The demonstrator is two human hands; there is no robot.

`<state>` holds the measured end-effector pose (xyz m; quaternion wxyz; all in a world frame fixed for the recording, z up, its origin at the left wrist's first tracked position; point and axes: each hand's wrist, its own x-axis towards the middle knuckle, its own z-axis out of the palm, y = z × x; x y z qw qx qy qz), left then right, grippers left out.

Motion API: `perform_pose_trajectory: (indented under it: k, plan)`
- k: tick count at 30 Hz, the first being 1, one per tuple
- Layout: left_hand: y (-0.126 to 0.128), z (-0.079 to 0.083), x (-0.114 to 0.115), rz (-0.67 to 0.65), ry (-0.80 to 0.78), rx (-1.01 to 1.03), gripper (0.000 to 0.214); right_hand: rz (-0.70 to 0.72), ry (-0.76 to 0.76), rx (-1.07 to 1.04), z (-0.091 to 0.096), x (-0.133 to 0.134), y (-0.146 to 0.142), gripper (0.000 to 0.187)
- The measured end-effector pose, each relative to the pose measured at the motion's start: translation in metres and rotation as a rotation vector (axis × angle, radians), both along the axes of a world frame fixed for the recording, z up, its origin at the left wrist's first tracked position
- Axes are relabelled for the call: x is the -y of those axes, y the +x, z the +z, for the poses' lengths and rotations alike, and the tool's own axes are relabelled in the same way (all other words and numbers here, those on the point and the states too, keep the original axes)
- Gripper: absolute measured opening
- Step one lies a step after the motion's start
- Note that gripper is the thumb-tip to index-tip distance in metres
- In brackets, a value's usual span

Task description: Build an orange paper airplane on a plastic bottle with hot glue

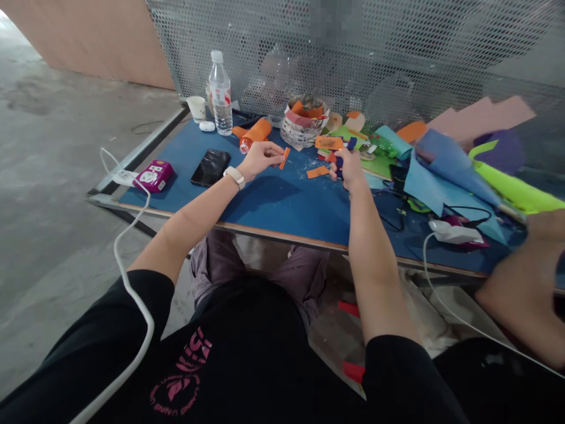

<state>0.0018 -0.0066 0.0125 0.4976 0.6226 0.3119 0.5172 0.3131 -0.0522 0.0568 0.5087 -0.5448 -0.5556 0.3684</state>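
Observation:
My left hand [261,158] pinches a small orange paper strip [285,158] just above the blue table [273,200]. A white watch sits on that wrist. My right hand [348,168] is closed around blue-handled scissors [348,147], a little right of the strip. Another orange paper piece [318,172] lies flat on the table between my hands. More orange scraps [329,142] lie just beyond my right hand.
A black phone [210,167], a magenta power strip [154,175], a water bottle [220,94], an orange tube [255,133] and a scrap-filled bowl [304,121] stand at left and back. Coloured paper sheets [445,171] pile at right. Another person's arm [521,282] reaches in at right.

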Motion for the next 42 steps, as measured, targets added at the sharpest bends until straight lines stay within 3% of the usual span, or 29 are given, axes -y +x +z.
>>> perform_pose_trajectory:
  k: [6,14,21,27,32,38,42]
  plan:
    - [0.000,-0.003,-0.001,-0.007,0.017,-0.006,0.022,-0.057,0.021,0.265,0.005,0.004,0.012,0.042]
    - [-0.002,0.000,-0.003,-0.001,0.050,-0.006,0.020,-0.088,-0.108,0.611,0.020,0.011,0.046,0.026]
    - [-0.001,-0.002,-0.001,-0.016,0.067,-0.045,0.020,0.001,-0.317,0.582,0.025,0.017,0.071,0.009]
    - [-0.001,-0.004,-0.003,0.004,0.074,-0.063,0.019,0.018,-0.413,0.555,0.023,0.019,0.076,0.007]
    - [0.000,0.000,0.000,0.016,0.052,-0.064,0.022,0.045,-0.352,0.491,0.022,0.017,0.075,0.011]
    - [0.000,0.002,0.002,0.005,0.028,-0.047,0.024,-0.011,-0.177,0.401,0.021,0.013,0.070,0.016]
    - [0.000,0.003,0.002,0.008,0.027,-0.051,0.025,-0.015,-0.171,0.405,0.017,0.009,0.063,0.020]
